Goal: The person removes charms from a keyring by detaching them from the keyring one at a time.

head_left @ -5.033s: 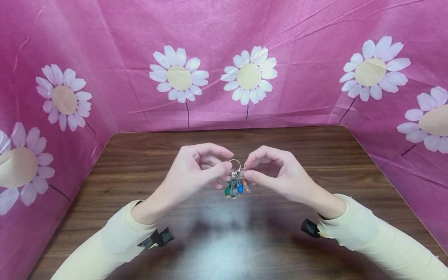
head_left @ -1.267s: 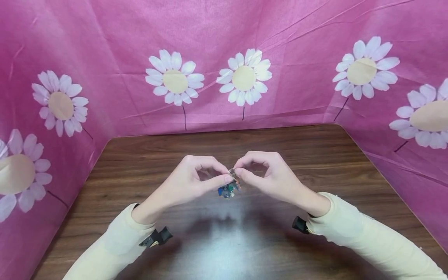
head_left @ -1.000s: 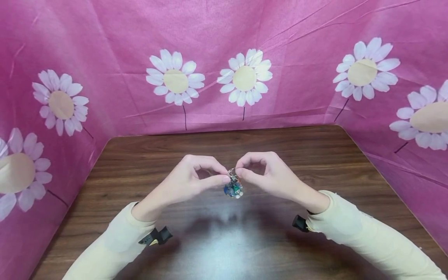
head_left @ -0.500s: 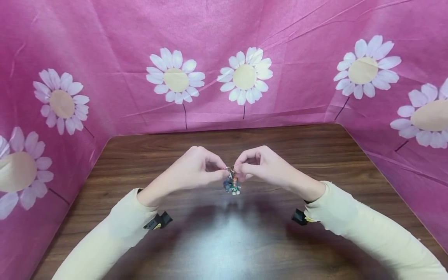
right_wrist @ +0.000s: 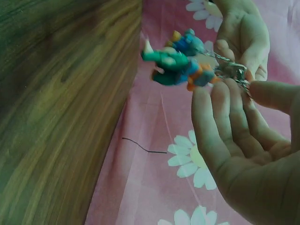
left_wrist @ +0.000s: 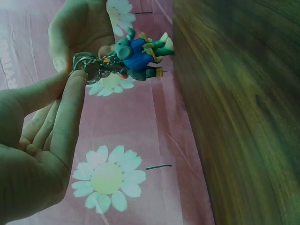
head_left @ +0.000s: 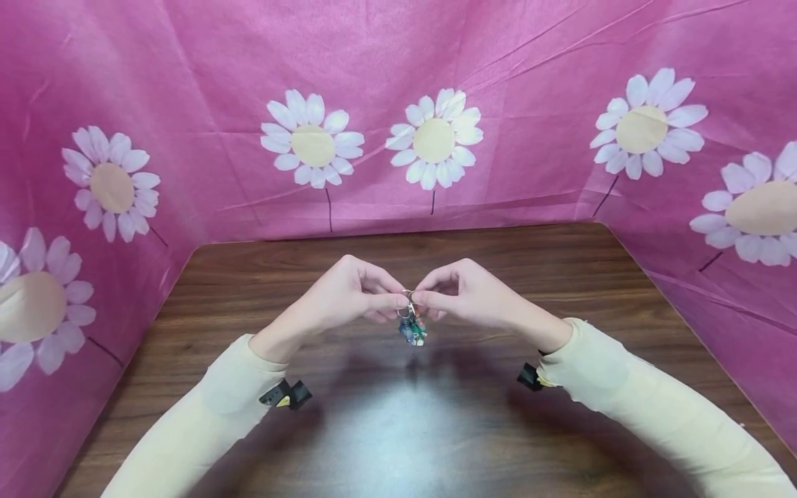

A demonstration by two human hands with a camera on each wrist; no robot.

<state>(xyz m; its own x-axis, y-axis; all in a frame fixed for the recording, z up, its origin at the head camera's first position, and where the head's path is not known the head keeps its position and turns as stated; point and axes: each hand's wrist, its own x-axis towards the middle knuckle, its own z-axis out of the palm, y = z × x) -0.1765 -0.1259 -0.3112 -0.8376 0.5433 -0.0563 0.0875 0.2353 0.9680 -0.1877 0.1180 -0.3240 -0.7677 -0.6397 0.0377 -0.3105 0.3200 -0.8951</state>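
Above the table, near the middle of the head view, my left hand (head_left: 345, 294) and my right hand (head_left: 476, 294) face each other. Between thumb and fingertips, each pinches the metal key ring (left_wrist: 93, 69) of a bunch of keychains. Several small figurines (head_left: 413, 332) dangle from it on short chains, below the fingertips. The left wrist view shows a grey-headed figure in blue (left_wrist: 137, 55) and green parts beside it. Green, blue and orange figures (right_wrist: 168, 62) appear slightly blurred in the right wrist view. Fingertips partly cover the rings, so how they link is unclear.
The dark wood-grain table (head_left: 249, 429) extends beneath both hands. Pink cloth (head_left: 529, 138) printed with white daisies encloses its back and sides. Small black cameras sit at both wrists, by the pale sleeves (head_left: 239, 387).
Since five seconds ago, the hands have drawn closer together and the keychain bunch has turned between them. Over the last half second, a small ring has come into sight below the left fingertips.
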